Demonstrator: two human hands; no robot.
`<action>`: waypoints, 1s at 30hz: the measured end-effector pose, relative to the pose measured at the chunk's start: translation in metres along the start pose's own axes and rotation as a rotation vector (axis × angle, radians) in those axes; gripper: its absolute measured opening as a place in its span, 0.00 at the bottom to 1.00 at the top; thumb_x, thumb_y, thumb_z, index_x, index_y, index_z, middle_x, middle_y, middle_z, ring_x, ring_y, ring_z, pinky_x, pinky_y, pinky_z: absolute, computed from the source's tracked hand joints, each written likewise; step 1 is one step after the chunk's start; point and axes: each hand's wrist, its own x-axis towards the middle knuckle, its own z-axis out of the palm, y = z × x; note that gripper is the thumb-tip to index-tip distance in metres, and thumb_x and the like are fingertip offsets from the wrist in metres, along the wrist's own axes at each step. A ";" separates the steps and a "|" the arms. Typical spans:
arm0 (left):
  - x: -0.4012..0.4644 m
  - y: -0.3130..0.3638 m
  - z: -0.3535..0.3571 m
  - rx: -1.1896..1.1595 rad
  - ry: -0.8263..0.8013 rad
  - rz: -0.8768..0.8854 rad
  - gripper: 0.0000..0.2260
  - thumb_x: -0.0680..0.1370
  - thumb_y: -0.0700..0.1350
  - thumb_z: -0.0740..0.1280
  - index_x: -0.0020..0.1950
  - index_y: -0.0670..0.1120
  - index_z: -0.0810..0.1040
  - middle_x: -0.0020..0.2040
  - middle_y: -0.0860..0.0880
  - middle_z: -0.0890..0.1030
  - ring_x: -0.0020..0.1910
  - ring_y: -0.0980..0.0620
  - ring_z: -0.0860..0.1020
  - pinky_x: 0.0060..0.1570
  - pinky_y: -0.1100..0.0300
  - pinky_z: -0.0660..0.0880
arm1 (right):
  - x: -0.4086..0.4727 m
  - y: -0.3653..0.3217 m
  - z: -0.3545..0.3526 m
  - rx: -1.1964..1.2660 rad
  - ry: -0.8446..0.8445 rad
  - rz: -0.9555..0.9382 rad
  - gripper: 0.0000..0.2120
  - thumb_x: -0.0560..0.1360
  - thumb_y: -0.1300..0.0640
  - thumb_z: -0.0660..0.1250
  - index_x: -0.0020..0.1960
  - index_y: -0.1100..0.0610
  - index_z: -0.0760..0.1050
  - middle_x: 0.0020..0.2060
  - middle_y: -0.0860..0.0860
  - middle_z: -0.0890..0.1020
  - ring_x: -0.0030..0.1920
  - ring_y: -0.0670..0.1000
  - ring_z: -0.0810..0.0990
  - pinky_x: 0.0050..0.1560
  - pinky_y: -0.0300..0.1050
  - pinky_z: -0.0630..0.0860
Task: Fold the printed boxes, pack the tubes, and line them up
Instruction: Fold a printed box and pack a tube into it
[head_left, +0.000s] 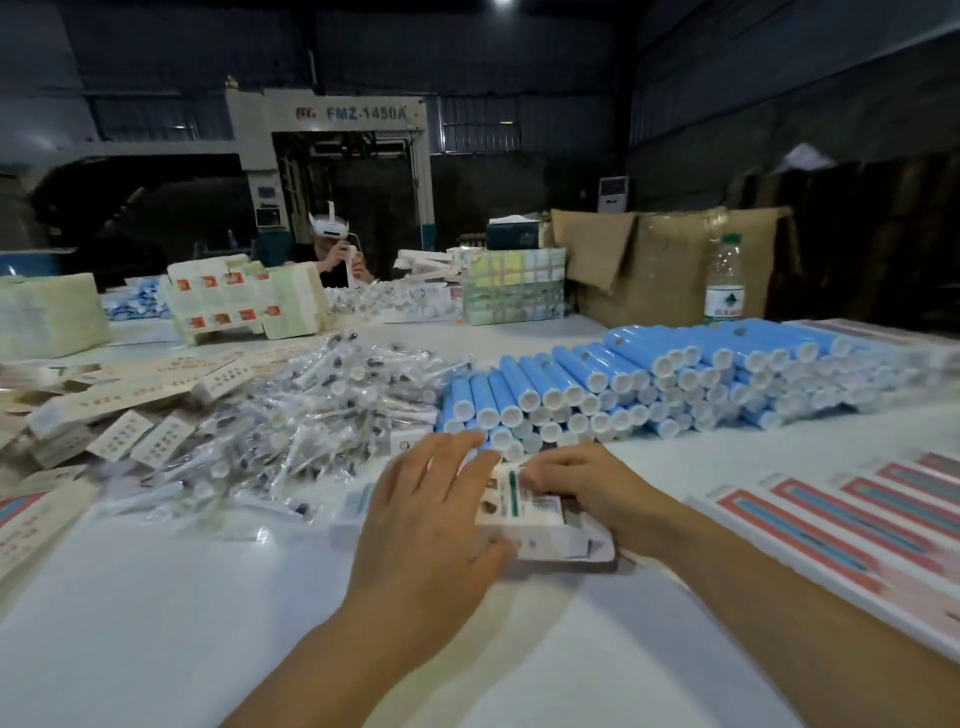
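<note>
A small stack of flat printed leaflets or box blanks (540, 525) lies on the white table in front of me. My left hand (431, 525) lies over its left side with fingers spread and fairly straight. My right hand (587, 488) touches its top right corner, fingertips curled onto the paper edge. Behind the stack sits a big pile of blue tubes with white caps (649, 384). Finished red-striped boxes (841, 519) are lined up at the right.
A heap of clear-wrapped applicators (311, 415) spreads at centre left, with flat beige box blanks (104, 410) further left. A water bottle (724, 280) and cardboard cartons (665, 260) stand at the back right. Another person (337, 249) works across the table.
</note>
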 end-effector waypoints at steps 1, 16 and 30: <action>0.000 -0.002 0.002 0.101 -0.143 -0.021 0.31 0.74 0.61 0.62 0.74 0.52 0.60 0.73 0.55 0.61 0.72 0.53 0.52 0.73 0.47 0.46 | -0.002 -0.001 0.001 -0.015 -0.051 0.001 0.08 0.73 0.61 0.70 0.37 0.55 0.84 0.37 0.53 0.85 0.36 0.48 0.82 0.34 0.38 0.76; -0.003 -0.004 0.018 0.117 -0.208 -0.089 0.27 0.77 0.64 0.55 0.73 0.58 0.53 0.64 0.60 0.65 0.61 0.56 0.65 0.59 0.57 0.60 | 0.029 -0.035 -0.027 -0.578 0.435 -0.165 0.10 0.77 0.59 0.61 0.46 0.59 0.80 0.38 0.50 0.81 0.39 0.49 0.77 0.42 0.45 0.75; 0.011 0.003 0.031 0.136 -0.323 -0.078 0.31 0.77 0.66 0.50 0.76 0.55 0.46 0.70 0.56 0.59 0.65 0.51 0.59 0.61 0.52 0.56 | 0.133 -0.054 -0.118 -1.549 0.554 0.192 0.14 0.77 0.59 0.59 0.60 0.61 0.72 0.59 0.61 0.74 0.59 0.61 0.72 0.54 0.52 0.72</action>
